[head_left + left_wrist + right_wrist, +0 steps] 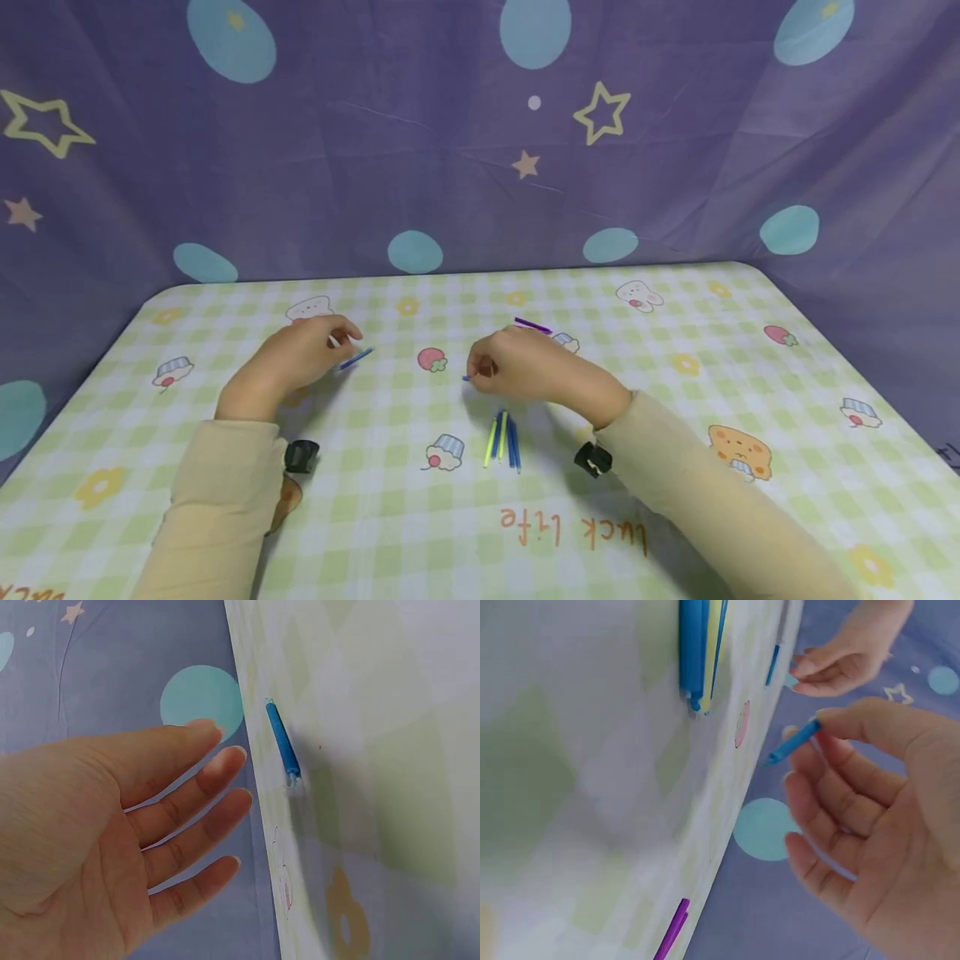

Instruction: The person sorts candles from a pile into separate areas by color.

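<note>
My left hand (330,342) hovers over the checked tablecloth (675,400) with relaxed fingers (225,769) and holds nothing. A blue stick (355,359) (283,746) lies on the cloth just beyond its fingertips. My right hand (483,371) (817,731) pinches another short blue stick (791,742) (466,378) between thumb and forefinger, a little above the cloth. A small bundle of yellow-green and blue sticks (502,437) (699,645) lies side by side just in front of that hand. One purple stick (533,326) (673,930) lies behind it.
The table has rounded far corners, and its cloth carries cartoon prints and the words "luck life" (573,529). A purple curtain (450,167) with stars and dots hangs right behind it. Small black cameras (302,455) sit on both wrists.
</note>
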A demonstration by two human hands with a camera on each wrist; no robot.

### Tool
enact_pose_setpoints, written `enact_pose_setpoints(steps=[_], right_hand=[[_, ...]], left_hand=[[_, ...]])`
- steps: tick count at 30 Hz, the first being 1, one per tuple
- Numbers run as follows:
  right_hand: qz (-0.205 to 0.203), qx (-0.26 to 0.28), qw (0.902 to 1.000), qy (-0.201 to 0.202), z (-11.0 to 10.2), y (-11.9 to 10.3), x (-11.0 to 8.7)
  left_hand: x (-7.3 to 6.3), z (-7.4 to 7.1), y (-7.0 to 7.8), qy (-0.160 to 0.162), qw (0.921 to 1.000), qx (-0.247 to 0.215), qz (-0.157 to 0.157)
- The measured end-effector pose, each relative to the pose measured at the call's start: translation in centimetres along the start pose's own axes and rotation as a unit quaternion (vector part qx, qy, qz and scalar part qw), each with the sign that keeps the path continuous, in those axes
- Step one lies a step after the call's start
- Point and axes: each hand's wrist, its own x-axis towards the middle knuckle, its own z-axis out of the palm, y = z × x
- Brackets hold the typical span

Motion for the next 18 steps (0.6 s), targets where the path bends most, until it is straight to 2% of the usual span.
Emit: enact_pose_setpoints(steps=[5, 9, 18], right_hand=[[-0.033, -0.014, 0.999, -0.027, 0.1, -0.7, 2.5], [-0.044, -0.014, 0.9979, -0.046, 0.5, -1.3, 4.7], [-0.019, -0.022, 0.9948, -0.097, 1.3, -2.6, 9.4]], left_hand=[[-0.2, -0.3, 0.1, 0.003, 1.0, 0.004, -0.005], [-0.2, -0.5, 0.2, 0.003, 1.0, 0.005, -0.004], [-0.4, -0.9, -0.5, 0.022, 0.9997, 0.006, -0.013]])
